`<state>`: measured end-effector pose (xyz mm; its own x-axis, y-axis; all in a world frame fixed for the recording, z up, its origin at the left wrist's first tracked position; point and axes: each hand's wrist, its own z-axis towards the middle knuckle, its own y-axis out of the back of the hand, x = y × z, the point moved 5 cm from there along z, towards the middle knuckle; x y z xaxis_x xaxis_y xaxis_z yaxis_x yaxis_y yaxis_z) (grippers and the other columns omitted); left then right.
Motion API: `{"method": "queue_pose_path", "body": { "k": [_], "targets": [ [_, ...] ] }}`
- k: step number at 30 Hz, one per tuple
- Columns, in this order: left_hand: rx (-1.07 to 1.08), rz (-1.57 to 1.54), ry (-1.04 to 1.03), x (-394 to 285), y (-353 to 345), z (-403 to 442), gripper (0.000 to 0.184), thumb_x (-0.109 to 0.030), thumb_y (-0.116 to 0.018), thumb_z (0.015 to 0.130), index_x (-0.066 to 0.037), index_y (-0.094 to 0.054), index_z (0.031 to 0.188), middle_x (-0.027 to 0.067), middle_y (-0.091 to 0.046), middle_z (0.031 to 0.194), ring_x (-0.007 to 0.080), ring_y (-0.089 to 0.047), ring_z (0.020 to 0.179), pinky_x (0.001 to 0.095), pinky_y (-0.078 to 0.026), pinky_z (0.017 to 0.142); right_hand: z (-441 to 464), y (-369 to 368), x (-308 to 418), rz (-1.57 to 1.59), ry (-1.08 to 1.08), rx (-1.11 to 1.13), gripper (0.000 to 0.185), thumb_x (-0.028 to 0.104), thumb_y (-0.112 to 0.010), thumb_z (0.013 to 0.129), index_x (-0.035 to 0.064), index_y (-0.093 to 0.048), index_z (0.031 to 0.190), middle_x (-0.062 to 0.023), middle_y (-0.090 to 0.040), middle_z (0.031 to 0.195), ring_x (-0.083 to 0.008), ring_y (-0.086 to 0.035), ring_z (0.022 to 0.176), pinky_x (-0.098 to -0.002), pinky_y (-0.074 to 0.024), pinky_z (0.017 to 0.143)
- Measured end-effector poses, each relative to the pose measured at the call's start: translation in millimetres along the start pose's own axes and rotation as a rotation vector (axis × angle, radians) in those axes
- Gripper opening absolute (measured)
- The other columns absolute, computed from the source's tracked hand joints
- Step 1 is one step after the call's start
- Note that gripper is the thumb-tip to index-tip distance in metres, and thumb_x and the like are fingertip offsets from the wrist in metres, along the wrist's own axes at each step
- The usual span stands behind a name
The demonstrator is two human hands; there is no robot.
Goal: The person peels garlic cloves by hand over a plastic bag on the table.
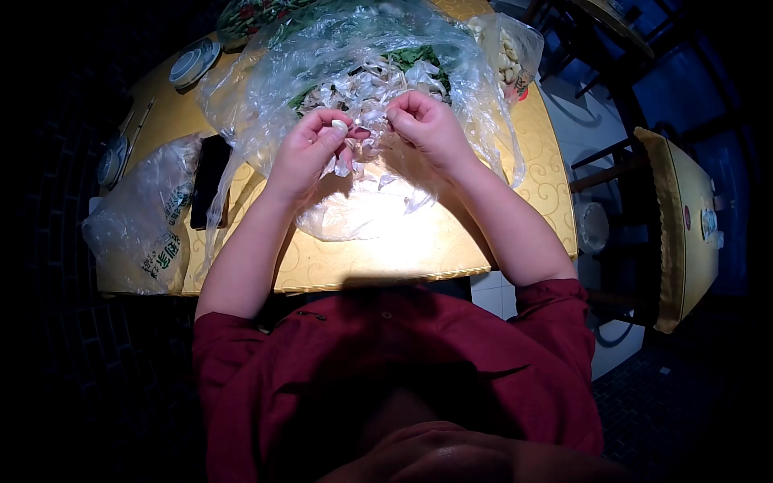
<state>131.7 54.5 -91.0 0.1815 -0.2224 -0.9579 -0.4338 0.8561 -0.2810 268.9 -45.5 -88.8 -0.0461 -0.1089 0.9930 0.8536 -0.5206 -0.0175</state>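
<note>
Between the thumb and fingers of my left hand [304, 153] is a pale garlic clove [339, 125]. A bit of papery skin hangs under those fingers. My right hand [428, 130] is to the right, its thumb and forefinger pressed together; whatever lies in that pinch is too small to make out. Beneath and beyond both hands spreads a heap of garlic skins [370, 90] on a large clear plastic bag [282, 76]. Green leaves [415, 56] show among the skins. At the back right a clear bag holds several peeled garlic cloves [507, 60].
A yellow patterned cloth covers the table [386, 266]. To the left lie a printed plastic bag [145, 217] and a dark flat object [211, 181]. Stacked dishes [193, 64] stand at the back left. A yellow-covered chair [684, 229] is on the right.
</note>
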Motion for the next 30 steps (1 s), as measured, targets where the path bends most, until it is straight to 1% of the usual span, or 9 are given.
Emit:
{"method": "queue_pose_path", "body": {
  "k": [5,8,11,15,19,21,24,27,30],
  "targets": [
    [-0.051,-0.044,0.002,-5,4,-1,0.019,-0.012,-0.055,0.086,0.001,-0.055,0.100,0.0050,-0.057,0.080,0.0092,-0.051,0.063,0.0209,-0.043,0.063,-1,0,15,-0.593,0.134,0.032,0.013,0.015,-0.061,0.076,0.0033,-0.061,0.083,-0.0073,-0.061,0.072,-0.0151,-0.057,0.060,-0.0269,-0.0447,0.057],
    [-0.050,-0.141,0.048,-5,8,-1,0.020,-0.010,-0.056,0.085,0.001,-0.055,0.101,0.0037,-0.056,0.078,0.0088,-0.051,0.062,0.0206,-0.044,0.062,-2,1,15,-0.656,0.142,-0.003,0.015,0.015,-0.061,0.075,0.0038,-0.061,0.085,-0.0100,-0.061,0.073,-0.0197,-0.058,0.062,-0.0282,-0.0461,0.059],
    [-0.059,-0.092,0.063,-7,8,-1,0.020,-0.009,-0.056,0.084,0.001,-0.055,0.102,0.0033,-0.056,0.077,0.0085,-0.051,0.063,0.0204,-0.044,0.060,0,5,12,-0.541,0.188,-0.044,0.017,0.018,-0.060,0.078,0.0032,-0.061,0.087,-0.0091,-0.062,0.076,-0.0176,-0.060,0.067,-0.0275,-0.0466,0.061],
    [-0.043,0.116,-0.017,-3,1,-3,0.019,-0.006,-0.056,0.084,0.001,-0.055,0.102,0.0031,-0.057,0.076,0.0081,-0.052,0.064,0.0206,-0.044,0.059,1,-10,0,-0.237,0.063,0.138,0.024,0.023,-0.057,0.085,0.0031,-0.059,0.098,-0.0039,-0.061,0.082,-0.0098,-0.057,0.075,-0.0228,-0.0451,0.066],
    [0.009,0.752,-0.253,-9,-16,-10,0.027,-0.004,-0.061,0.076,0.000,-0.054,0.103,0.0036,-0.058,0.080,0.0097,-0.053,0.068,0.0227,-0.046,0.065,-10,-38,-8,-0.127,0.016,0.287,0.035,0.031,-0.057,0.085,0.0013,-0.056,0.104,-0.0067,-0.063,0.085,-0.0130,-0.059,0.077,-0.0245,-0.0460,0.068],
    [0.017,0.579,-0.187,-6,-17,-11,0.043,-0.003,-0.061,0.071,-0.001,-0.048,0.112,0.0039,-0.054,0.090,0.0108,-0.052,0.078,0.0236,-0.046,0.072,-13,-37,-10,-0.003,-0.010,0.185,0.028,0.022,-0.053,0.086,0.0002,-0.055,0.103,-0.0053,-0.061,0.081,-0.0105,-0.057,0.071,-0.0221,-0.0445,0.062],
    [0.111,0.125,-0.008,-3,-11,-8,0.055,-0.001,-0.058,0.069,-0.002,-0.038,0.121,0.0053,-0.044,0.101,0.0119,-0.049,0.093,0.0244,-0.044,0.078,-12,-25,-5,0.334,-0.277,0.168,0.021,0.010,-0.045,0.083,-0.0005,-0.054,0.098,-0.0041,-0.057,0.075,-0.0082,-0.052,0.064,-0.0191,-0.0404,0.053],
    [0.095,0.020,0.022,-4,-7,-6,0.053,0.001,-0.054,0.070,0.000,-0.038,0.121,0.0062,-0.043,0.102,0.0121,-0.049,0.096,0.0243,-0.045,0.078,-10,-13,2,0.433,-0.338,0.055,0.023,0.002,-0.038,0.078,-0.0010,-0.052,0.096,-0.0060,-0.055,0.076,-0.0086,-0.046,0.057,-0.0182,-0.0323,0.044],
    [0.072,0.061,0.037,-3,-9,-6,0.045,0.003,-0.055,0.075,0.000,-0.040,0.117,0.0078,-0.048,0.105,0.0131,-0.051,0.098,0.0249,-0.045,0.080,-6,-9,1,0.527,-0.299,0.133,0.018,0.001,-0.038,0.077,-0.0010,-0.052,0.088,-0.0067,-0.052,0.072,-0.0084,-0.047,0.058,-0.0182,-0.0321,0.042]
  ]
}}
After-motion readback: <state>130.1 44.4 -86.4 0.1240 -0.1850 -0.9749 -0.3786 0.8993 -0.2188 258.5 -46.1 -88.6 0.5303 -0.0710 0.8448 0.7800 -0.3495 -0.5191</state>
